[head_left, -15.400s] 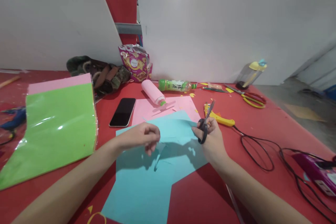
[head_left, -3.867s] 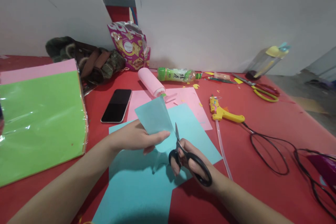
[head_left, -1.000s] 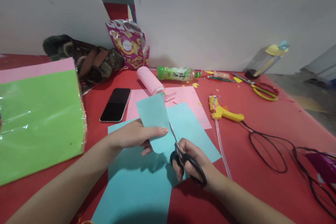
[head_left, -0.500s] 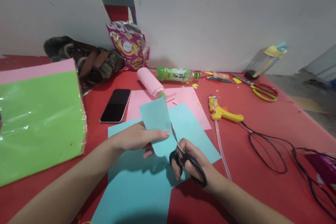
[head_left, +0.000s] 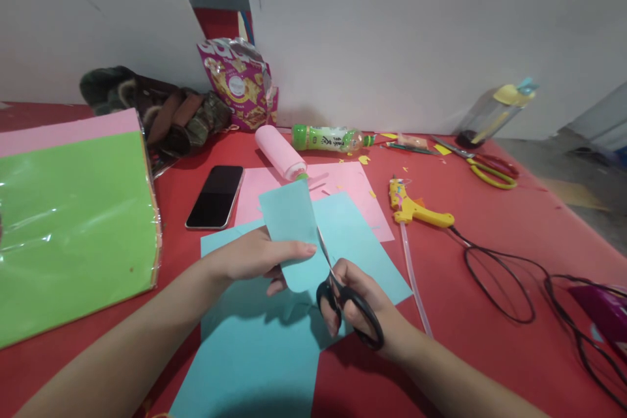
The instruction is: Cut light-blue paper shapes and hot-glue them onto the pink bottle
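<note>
My left hand (head_left: 264, 255) pinches a small piece of light blue paper (head_left: 289, 212), thumb on top and fingers beneath. Black-handled scissors (head_left: 350, 300) are in my right hand (head_left: 367, 300), with fingers through the loops. Their blades lie along the right edge of the held piece, partly hidden by it. One lower corner of that piece is rounded. Larger light blue sheets (head_left: 255, 366) spread out below both hands, over a pink sheet (head_left: 343, 176) on the red table (head_left: 362, 379).
A phone (head_left: 215, 197), pink-wrapped bottle (head_left: 279, 150) and green-labelled bottle (head_left: 330, 139) lie beyond. On the right are a yellow glue gun (head_left: 416, 211) with a black cord and more scissors (head_left: 490, 170). Green paper in clear plastic (head_left: 73, 228) lies left; a snack bag (head_left: 240, 85) stands behind.
Almost nothing differs. Both hands, the blue piece and the scissors keep nearly the same position, with only a slight shift of the view.
</note>
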`<state>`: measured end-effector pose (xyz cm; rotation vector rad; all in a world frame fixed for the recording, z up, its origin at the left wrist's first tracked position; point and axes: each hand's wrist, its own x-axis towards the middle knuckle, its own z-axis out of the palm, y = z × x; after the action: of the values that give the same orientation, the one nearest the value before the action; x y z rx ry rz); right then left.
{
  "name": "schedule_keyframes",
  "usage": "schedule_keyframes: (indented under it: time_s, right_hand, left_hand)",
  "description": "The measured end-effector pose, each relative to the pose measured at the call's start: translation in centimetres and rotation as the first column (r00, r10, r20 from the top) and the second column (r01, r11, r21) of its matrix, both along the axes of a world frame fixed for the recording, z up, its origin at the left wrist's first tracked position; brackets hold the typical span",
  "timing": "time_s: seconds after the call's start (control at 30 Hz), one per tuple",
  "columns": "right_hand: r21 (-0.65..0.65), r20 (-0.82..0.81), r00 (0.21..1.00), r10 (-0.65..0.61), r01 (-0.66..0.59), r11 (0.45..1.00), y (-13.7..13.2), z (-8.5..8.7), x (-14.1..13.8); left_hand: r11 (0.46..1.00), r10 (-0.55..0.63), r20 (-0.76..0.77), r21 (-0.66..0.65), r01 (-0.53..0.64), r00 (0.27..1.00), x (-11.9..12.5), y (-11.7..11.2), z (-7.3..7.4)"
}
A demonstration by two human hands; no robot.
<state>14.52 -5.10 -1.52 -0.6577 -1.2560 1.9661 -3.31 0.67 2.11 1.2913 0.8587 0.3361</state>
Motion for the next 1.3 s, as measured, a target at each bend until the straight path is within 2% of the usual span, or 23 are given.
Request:
schedule_keyframes:
  time_s: [0.23,0.6,0.97,1.3]
  right_hand:
    - [-0.007,-0.011,1.0,0.016,-0.016,1.0,0.07,-0.17,0.04]
    - [0.011,-0.027,0.999,0.034,-0.034,0.999,0.08,-0.12,0.03]
    - [0.028,0.016,1.0,0.007,-0.007,1.0,0.17,-0.05,-0.04]
    - [0.03,0.035,0.999,-0.006,0.005,1.0,0.15,0.34,-0.09]
  left_hand:
    - [0.996,-0.084,0.108,0.017,0.082,0.991,0.22,0.0,-0.09]
    - [0.996,-0.085,0.152,0.031,0.081,0.985,0.14,-0.33,-0.54]
    - [0.999,-0.039,0.076,0.026,0.038,0.996,0.34,-0.43,-0.27]
    - [0.999,-0.052,0.062,0.003,0.052,0.997,0.47,-0.26,-0.04]
